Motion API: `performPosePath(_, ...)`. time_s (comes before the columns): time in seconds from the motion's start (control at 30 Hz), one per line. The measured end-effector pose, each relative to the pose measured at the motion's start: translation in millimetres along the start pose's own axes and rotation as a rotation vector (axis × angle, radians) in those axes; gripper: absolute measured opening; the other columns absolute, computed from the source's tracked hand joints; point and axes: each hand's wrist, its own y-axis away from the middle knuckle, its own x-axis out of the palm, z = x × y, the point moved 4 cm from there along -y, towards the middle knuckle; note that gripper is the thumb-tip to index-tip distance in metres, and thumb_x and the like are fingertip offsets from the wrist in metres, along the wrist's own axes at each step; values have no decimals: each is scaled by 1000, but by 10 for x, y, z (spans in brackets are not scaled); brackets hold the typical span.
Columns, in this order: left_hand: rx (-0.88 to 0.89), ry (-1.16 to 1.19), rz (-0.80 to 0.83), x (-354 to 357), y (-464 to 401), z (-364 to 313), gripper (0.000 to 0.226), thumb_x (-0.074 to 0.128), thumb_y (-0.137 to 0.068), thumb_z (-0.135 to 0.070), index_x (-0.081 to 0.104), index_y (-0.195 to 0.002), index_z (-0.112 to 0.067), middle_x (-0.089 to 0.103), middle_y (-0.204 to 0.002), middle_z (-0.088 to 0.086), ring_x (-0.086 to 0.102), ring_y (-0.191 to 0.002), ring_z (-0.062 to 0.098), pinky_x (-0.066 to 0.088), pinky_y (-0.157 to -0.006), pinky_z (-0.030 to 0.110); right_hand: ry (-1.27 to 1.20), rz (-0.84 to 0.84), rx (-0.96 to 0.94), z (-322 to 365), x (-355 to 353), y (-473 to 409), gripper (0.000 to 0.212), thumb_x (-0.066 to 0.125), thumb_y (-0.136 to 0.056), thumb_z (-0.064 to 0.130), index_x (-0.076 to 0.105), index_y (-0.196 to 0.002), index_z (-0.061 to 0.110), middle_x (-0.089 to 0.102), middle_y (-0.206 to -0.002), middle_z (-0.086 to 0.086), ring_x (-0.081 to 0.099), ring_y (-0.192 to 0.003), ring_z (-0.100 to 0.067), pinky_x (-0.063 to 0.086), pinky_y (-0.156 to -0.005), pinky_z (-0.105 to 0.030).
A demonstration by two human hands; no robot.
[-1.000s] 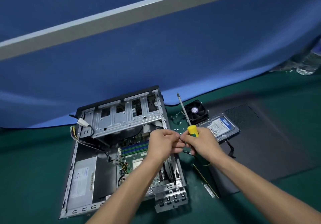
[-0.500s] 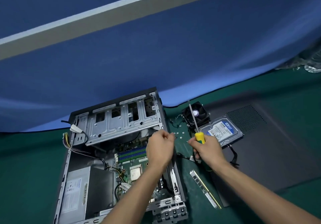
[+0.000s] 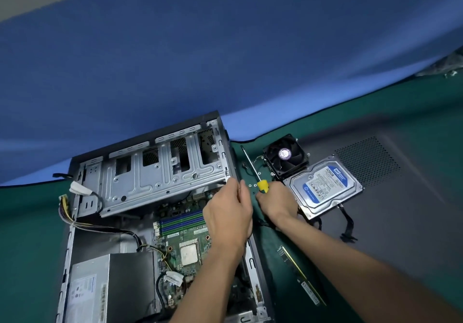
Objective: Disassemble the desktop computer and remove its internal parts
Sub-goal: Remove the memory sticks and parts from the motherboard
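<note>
The opened desktop computer case [image 3: 140,197] lies on its side on the green table [image 3: 426,102], its motherboard [image 3: 185,237], drive cage [image 3: 160,169] and power supply [image 3: 100,287] exposed. The left hand [image 3: 229,212] rests at the case's right edge with fingers curled close together, what they pinch not visible, while the right hand [image 3: 276,201] just beside it grips a yellow-handled screwdriver [image 3: 258,179], shaft pointing away. Right of the case lie a cooling fan [image 3: 284,156], a hard drive [image 3: 325,187] and a memory stick [image 3: 300,275].
</note>
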Motion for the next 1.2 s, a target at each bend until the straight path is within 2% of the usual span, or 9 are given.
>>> performPosePath(0.23, 3, 23, 9, 31, -6, 29, 46, 54, -91, -26, 23, -58, -24, 29, -43, -7, 34, -41, 23, 24, -47, 27, 105, -3, 32, -30, 169, -94, 21, 60, -88, 32, 57, -78, 13, 68, -86, -6, 63, -78, -25, 40, -63, -26)
performPosePath(0.37, 68, 30, -18, 6, -23, 12, 44, 61, -87, -19, 28, -59, -21, 31, -45, -7, 28, -42, 22, 25, -47, 25, 99, 13, 24, -35, 200, -85, 19, 59, -88, 31, 62, -86, 12, 69, -89, -6, 65, -83, -27, 44, -67, -27)
performPosePath(0.5, 112, 11, -35, 0, -28, -3, 43, 64, -86, -17, 30, -60, -20, 32, -45, -8, 29, -40, 20, 26, -46, 25, -65, 39, -27, -82, 110, -16, 10, 57, -87, 26, 61, -81, 19, 61, -75, -1, 58, -74, -26, 38, -62, -27)
performPosePath(0.6, 123, -45, -57, -23, -20, -31, 43, 67, -83, -17, 31, -60, -20, 34, -45, -7, 28, -40, 20, 25, -47, 24, -223, 58, -143, -117, -25, 109, 22, 56, -86, 24, 50, -65, 21, 57, -64, 2, 54, -65, -23, 39, -57, -30)
performPosePath(0.67, 167, -89, -62, -58, -11, -79, 43, 72, -78, -17, 34, -60, -20, 40, -43, -6, 29, -38, 18, 22, -46, 21, -266, 81, -216, -115, -158, 203, 23, 57, -86, 23, 51, -64, 21, 59, -64, 0, 55, -63, -23, 43, -58, -32)
performPosePath(0.77, 281, -121, -67, -128, 35, -156, 25, 76, -75, -17, 51, -74, -19, 53, -49, -6, 40, -35, 16, 18, -39, 17, -209, 146, -316, -83, -357, 363, 16, 58, -85, 22, 56, -70, 16, 58, -61, 0, 53, -57, -22, 42, -54, -30)
performPosePath(0.87, 412, -190, -83, -192, 82, -244, 27, 77, -72, -15, 59, -91, -18, 61, -62, -4, 50, -38, 20, 28, -36, 19, -85, 199, -388, -30, -555, 508, 11, 56, -80, 23, 56, -70, 17, 55, -57, 5, 52, -53, -16, 40, -52, -27)
performPosePath(1.03, 611, -447, -75, -285, 109, -323, 30, 90, -54, -20, 64, -69, -15, 51, -52, -1, 46, -35, 21, 29, -34, 21, 101, 241, -457, 64, -867, 665, 16, 56, -76, 21, 49, -62, 18, 52, -57, 3, 51, -61, -19, 35, -52, -28)
performPosePath(1.2, 583, -366, -46, -520, 133, -164, 27, 90, -57, -23, 65, -64, -17, 56, -48, -3, 52, -36, 18, 30, -36, 18, 31, 304, -464, 202, -1113, 778, 10, 71, -76, 26, 64, -74, 20, 59, -51, 8, 51, -40, -6, 39, -44, -19)
